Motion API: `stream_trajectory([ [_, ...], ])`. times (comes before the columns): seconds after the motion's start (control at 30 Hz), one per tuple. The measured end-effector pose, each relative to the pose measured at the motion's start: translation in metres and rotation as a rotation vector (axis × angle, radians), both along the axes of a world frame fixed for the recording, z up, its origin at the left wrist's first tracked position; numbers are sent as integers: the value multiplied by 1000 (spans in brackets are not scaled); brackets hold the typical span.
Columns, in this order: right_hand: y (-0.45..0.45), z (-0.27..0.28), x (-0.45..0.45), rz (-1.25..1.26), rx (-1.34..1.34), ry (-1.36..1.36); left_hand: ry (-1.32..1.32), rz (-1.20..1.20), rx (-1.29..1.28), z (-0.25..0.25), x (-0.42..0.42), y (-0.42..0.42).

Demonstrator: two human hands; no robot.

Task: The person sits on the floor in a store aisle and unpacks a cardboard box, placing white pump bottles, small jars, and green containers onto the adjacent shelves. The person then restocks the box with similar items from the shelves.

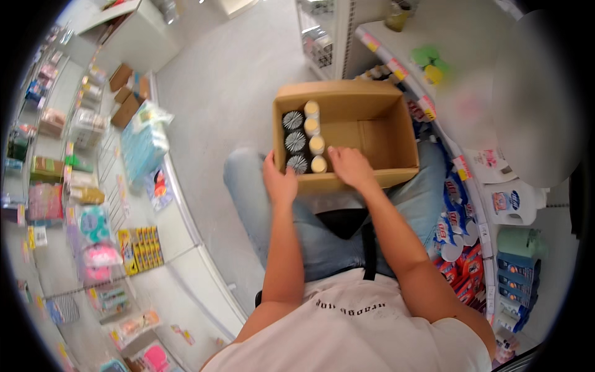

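Note:
An open cardboard box (344, 181) rests on or just above my knees. Along its left side stand several dark containers with black-and-white striped round tops (295, 141), and beside them a row of bottles or cans with cream-coloured caps (316, 144). My left hand (280, 180) grips the box's near left corner, thumb on the rim. Over the near wall reaches my right hand (349, 166), its fingers bent beside the nearest cream caps; whether it touches one or holds something small cannot be told.
Store shelving (186, 218) with packaged goods runs along the left. At the right, another shelf (446, 125) carries a white jug (511, 203), with blue and red packs (465, 274) stacked beneath. A translucent blue package (145, 142) lies on the left shelf.

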State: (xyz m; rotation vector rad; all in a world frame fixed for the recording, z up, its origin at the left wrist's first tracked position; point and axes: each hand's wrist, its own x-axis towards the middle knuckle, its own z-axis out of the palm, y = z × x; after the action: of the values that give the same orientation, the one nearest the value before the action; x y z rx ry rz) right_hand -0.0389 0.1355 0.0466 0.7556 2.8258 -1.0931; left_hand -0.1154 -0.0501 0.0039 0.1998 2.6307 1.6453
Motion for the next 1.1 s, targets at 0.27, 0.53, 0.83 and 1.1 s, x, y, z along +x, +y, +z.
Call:
stream_trajectory([
  [0.27,17,2,15,-253,-220,451,22,-33,9,-12,-8,-2],
  [0.53,138,93,49,-662,323,687,-33,-38,124,-13,-11,-1],
  [0.83,191,253,117,-392,1544,611,-65,-44,168,-16,-14,-3],
  [1.1,281,208,96,-628,1230,251,-87,-22,199,-17,-15,0],
])
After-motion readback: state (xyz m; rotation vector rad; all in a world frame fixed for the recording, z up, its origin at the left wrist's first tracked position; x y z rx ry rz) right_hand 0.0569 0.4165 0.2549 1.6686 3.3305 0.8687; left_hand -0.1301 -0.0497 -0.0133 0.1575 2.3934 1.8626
